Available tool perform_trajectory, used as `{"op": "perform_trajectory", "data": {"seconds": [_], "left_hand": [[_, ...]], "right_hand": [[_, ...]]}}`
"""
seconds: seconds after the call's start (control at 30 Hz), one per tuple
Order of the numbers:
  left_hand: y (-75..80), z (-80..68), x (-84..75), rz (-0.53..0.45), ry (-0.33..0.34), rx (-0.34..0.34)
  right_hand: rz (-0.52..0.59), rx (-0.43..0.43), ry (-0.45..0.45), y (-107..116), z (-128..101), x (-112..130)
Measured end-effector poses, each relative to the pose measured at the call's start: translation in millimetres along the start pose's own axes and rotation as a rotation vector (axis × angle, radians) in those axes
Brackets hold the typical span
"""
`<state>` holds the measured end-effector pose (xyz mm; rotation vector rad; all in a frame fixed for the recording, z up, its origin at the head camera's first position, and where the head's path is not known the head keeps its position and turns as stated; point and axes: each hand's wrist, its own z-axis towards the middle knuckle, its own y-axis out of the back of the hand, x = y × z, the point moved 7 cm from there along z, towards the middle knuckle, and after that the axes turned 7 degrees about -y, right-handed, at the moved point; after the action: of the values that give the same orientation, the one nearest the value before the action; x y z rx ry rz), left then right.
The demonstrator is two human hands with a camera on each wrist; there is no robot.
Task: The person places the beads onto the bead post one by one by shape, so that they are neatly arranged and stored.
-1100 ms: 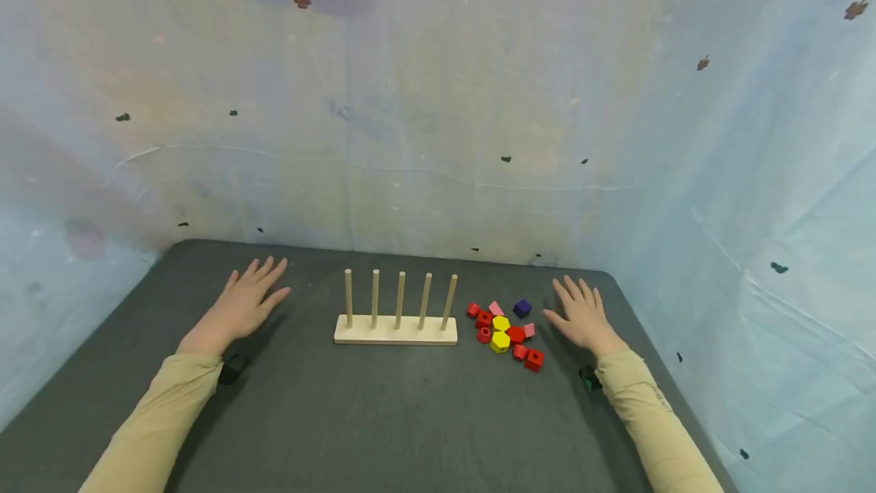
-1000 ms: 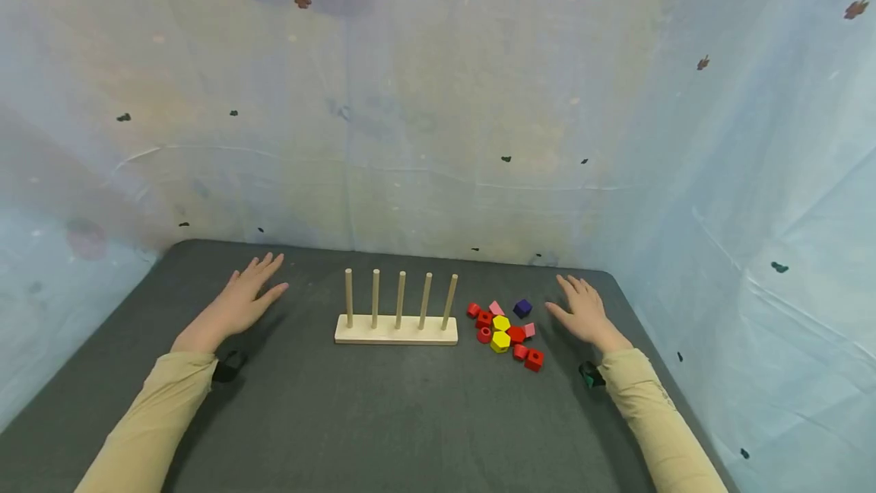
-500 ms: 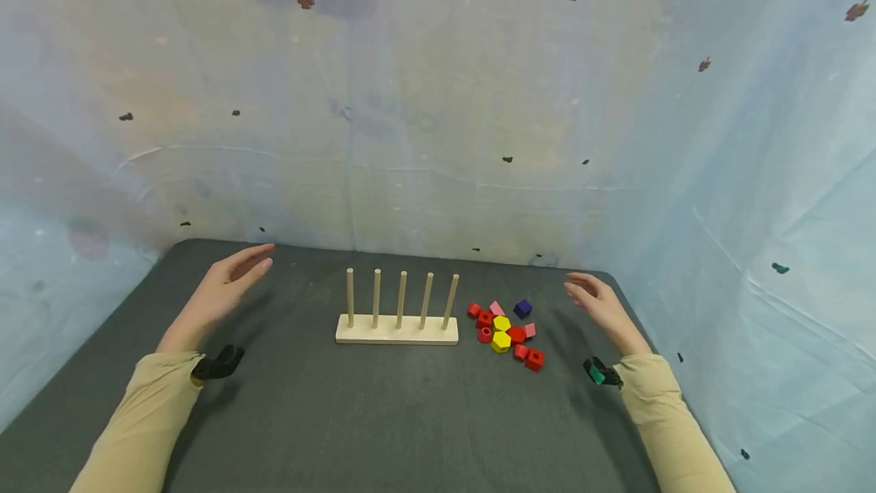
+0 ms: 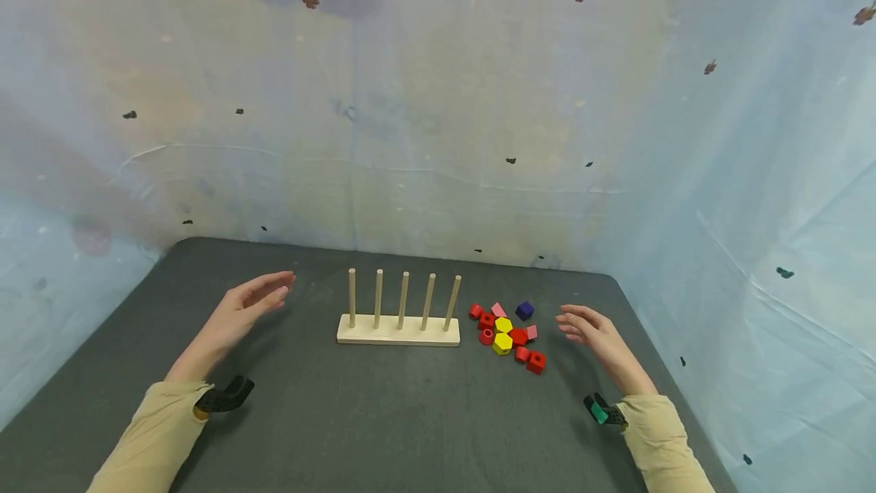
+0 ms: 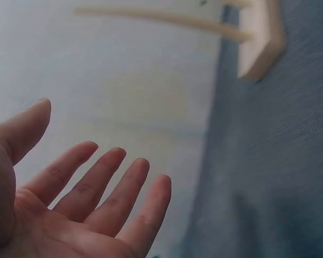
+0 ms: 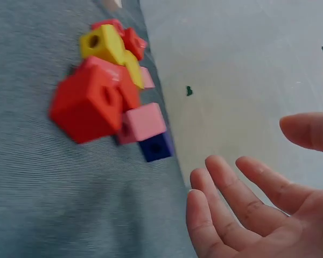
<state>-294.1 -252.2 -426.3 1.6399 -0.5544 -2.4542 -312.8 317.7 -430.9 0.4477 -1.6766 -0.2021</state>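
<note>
Head view: right hand (image 4: 594,333) hovers with fingers (image 4: 571,319) spread, holding nothing, just right of the blocks (image 4: 508,335) (not touching); left hand (image 4: 241,308), likewise empty, hovers left of the peg stand (image 4: 398,329).

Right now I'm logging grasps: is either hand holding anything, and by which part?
Nothing is held. The left hand hangs open beside the peg rack, and the right hand is open beside the beads, touching none.

We saw small red, yellow, pink and purple holed blocks (image 4: 508,336) clustered near the table's right edge, beside an empty five-peg wooden rack (image 4: 398,329).
</note>
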Motion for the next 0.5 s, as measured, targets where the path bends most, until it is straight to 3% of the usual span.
{"op": "perform_trajectory", "data": {"seconds": [0.27, 0.5], "left_hand": [[-37.4, -8.4, 26.3, -0.008, 0.088, 0.095], [-62.7, -8.6, 36.7, -0.040, 0.094, 0.146]], "right_hand": [[0.019, 0.069, -0.059, -21.8, -13.2, -16.7], [-0.054, 0.120, -0.058, -37.4, -20.5, -20.6]]}}
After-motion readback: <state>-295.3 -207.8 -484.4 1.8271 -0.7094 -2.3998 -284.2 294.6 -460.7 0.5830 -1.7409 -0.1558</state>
